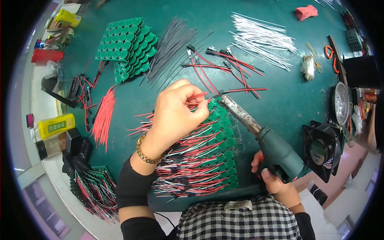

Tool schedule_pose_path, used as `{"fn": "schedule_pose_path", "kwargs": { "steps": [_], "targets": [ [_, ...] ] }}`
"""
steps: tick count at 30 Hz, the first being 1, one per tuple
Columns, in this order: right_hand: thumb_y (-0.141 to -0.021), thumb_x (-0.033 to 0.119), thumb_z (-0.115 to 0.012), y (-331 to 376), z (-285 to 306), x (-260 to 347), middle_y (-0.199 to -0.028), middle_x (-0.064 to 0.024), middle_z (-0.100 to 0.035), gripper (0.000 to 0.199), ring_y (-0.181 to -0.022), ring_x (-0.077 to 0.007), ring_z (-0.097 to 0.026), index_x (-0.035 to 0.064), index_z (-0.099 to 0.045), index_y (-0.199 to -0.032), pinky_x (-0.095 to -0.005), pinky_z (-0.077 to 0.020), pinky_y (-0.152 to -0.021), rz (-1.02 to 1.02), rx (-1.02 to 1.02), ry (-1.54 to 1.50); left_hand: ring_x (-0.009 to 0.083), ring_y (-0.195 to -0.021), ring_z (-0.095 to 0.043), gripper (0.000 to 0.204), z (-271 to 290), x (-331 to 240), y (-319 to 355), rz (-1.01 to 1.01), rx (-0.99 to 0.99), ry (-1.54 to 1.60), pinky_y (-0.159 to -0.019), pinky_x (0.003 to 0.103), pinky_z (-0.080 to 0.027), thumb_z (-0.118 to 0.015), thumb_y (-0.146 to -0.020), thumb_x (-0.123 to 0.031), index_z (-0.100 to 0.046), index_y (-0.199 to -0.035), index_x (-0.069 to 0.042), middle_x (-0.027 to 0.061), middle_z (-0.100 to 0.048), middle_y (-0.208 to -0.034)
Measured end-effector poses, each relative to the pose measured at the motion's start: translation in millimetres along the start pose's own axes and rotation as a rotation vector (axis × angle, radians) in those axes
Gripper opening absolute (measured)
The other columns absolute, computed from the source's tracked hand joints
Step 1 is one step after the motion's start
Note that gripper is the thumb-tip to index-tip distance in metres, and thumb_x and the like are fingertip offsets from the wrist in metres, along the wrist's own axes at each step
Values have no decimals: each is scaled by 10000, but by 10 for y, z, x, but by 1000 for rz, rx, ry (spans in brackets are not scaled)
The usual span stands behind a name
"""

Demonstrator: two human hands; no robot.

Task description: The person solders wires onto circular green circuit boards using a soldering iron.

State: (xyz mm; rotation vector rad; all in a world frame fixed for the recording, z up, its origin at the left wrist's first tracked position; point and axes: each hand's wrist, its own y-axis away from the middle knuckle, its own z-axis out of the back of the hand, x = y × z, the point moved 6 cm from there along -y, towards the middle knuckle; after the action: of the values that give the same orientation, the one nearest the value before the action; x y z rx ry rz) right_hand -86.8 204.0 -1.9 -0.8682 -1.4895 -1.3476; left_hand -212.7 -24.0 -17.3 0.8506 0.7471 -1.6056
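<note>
My left hand point(174, 110) is closed, with red wires point(198, 96) pinched between thumb and fingers over the top of a green circuit board panel point(229, 160). Rows of red, white and black wires point(188, 172) trail leftward from that panel's round boards. Wrapped round the handle of a dark green soldering gun point(278, 150), my right hand point(271, 181) holds it from the lower right. The gun's crusted metal barrel points up and left, its tip by the panel's top edge and close to my left fingertips. Whether the tip touches a wire is too small to tell.
Green board panels point(126, 46) are stacked at the upper left, beside black wires point(174, 46). White wires point(262, 40) and connector leads point(236, 66) lie beyond my hands. Loose red wires point(105, 118) are to the left. A black fan point(323, 152) and metal dish point(341, 104) stand right.
</note>
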Motion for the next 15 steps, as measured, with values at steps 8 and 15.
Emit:
{"fn": "schedule_pose_path", "kwargs": {
  "steps": [8,15],
  "targets": [
    [-738,62,-608,-12,3,16,-738,-54,-667,113,-649,-165,-666,42,-651,-841,-293,-543,-620,58,41,144,175,-599,-610,76,-8,5,-7,-7,-14,16,-570,281,-499,-683,-696,-35,-628,-729,6,80,-590,-718],
    [-806,200,-617,37,-16,-7,-822,-80,-610,275,-681,-169,-610,26,-602,-1019,-307,-507,-642,-66,23,-86,184,-595,-607,76,1,19,1,1,-7,25,-566,287,-495,-682,-689,-41,-628,-720,1,78,-589,-709]
  ]
}}
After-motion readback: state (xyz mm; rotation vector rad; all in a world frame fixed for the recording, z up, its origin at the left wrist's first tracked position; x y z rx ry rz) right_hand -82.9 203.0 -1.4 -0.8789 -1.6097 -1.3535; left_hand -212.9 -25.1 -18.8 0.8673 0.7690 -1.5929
